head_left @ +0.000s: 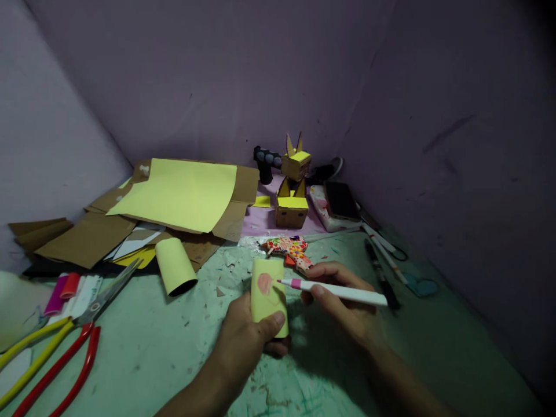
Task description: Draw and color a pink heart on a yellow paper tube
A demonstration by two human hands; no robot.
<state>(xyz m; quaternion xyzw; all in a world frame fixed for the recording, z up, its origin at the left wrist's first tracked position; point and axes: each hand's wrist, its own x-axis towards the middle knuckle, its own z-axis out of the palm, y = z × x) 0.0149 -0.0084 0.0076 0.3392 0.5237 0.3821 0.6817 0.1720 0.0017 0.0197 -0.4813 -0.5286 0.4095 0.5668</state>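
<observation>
My left hand (256, 327) is closed around the lower half of a yellow paper tube (263, 304), its thumb across the front. A round pink patch shows on the tube's upper face, with a faint outline beside it. Between the thumb and fingers of my right hand (339, 295) is a white felt-tip pen (347, 291) with a pink end, its tip at or very near the tube; contact cannot be made out. Just behind the tube lies a small patterned piece (289, 248) with flowers on it. A second yellow paper tube (176, 266) stands tilted to the left.
Two pairs of scissors, with red handles (61, 370) and yellow handles (37, 362), lie at left. Cardboard pieces (87, 234) and a yellow sheet (178, 194) fill the back left. Small cardboard boxes with pointed ears (292, 211) stand behind. A phone (341, 200) rests at back right.
</observation>
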